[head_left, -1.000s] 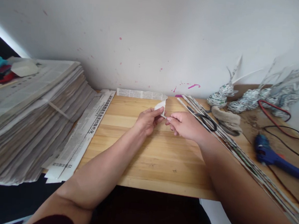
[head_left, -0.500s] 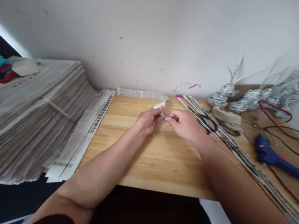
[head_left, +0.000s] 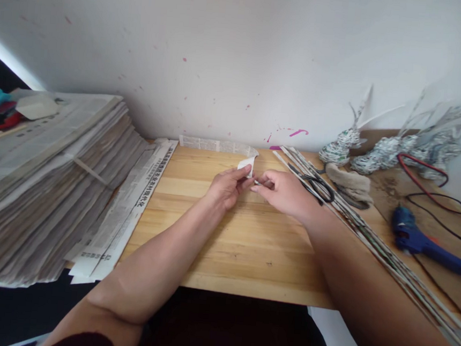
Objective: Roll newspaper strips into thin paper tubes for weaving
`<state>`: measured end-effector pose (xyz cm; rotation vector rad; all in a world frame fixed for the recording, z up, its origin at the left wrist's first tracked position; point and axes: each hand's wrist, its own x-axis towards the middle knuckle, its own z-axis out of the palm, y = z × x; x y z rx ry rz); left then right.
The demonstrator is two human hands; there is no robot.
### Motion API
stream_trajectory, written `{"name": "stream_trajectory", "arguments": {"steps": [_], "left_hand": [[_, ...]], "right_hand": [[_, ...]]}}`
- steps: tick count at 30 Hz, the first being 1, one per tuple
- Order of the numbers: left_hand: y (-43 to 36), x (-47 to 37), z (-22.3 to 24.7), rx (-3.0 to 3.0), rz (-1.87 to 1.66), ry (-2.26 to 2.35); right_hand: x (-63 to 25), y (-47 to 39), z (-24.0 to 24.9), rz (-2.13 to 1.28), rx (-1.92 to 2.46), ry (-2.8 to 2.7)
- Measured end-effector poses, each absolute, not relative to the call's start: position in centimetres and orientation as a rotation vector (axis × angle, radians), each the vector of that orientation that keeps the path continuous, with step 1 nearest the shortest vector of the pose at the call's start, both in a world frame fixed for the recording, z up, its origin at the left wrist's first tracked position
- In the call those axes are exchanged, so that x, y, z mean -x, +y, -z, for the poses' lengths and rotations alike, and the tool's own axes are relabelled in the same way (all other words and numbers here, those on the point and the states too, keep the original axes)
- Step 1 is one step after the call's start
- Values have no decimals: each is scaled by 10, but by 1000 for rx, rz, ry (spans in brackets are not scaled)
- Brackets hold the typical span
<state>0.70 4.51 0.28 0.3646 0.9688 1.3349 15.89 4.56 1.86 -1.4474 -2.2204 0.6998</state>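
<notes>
A long newspaper strip (head_left: pixel 212 145) lies along the back of the table by the wall, and its near end curls up into my fingers. My left hand (head_left: pixel 226 189) is closed on that end, thumb on top of the curled paper. Just to its right, my right hand (head_left: pixel 285 193) pinches what looks like the thin rolled tip of the same strip. The fingertips of both hands almost meet, and they partly hide the rolled part. Black-handled scissors (head_left: pixel 322 189) lie beside my right wrist on thin paper rods (head_left: pixel 355 227).
At left stands a tall newspaper stack (head_left: pixel 54 200), with cut newspaper sheets (head_left: pixel 131 202) beside it. At right are a blue glue gun (head_left: pixel 429 247), a greyish cloth (head_left: pixel 348 184), a red cable (head_left: pixel 421 160) and woven paper figures (head_left: pixel 340 146). The wooden table (head_left: pixel 239 260) ends before my body.
My right fingers have shifted slightly around the rolled tip, and the curl of paper above my left thumb stands a little more upright. The camera view has moved slightly.
</notes>
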Motion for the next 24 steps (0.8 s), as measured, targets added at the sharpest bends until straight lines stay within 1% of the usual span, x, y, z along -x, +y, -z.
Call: {"name": "stream_trajectory", "arguments": {"steps": [3, 7, 10, 14, 16, 18, 22, 24], "left_hand": [[45, -7, -4, -358, -1347, 959], [46, -5, -3, -364, -1361, 926], [47, -4, -2, -371, -1356, 911], [47, -4, -1, -364, -1357, 915], [47, -4, -1, -363, -1364, 924], [47, -5, -1, -356, -1377, 932], [46, -6, -3, -338, -1390, 935], [46, -5, -3, -345, -1383, 932]], "right_hand": [[-156, 44, -21, -574, 1440, -2192], [-155, 43, -22, -618, 1454, -2202], [-157, 44, -20, -756, 1438, -2188], [-160, 46, -16, -1087, 1466, -2116], [-160, 47, -15, -1200, 1484, -2100], [-160, 47, -16, -1122, 1469, -2154], [-158, 45, -20, -681, 1433, -2235], [-157, 44, -22, -620, 1436, -2225]]}}
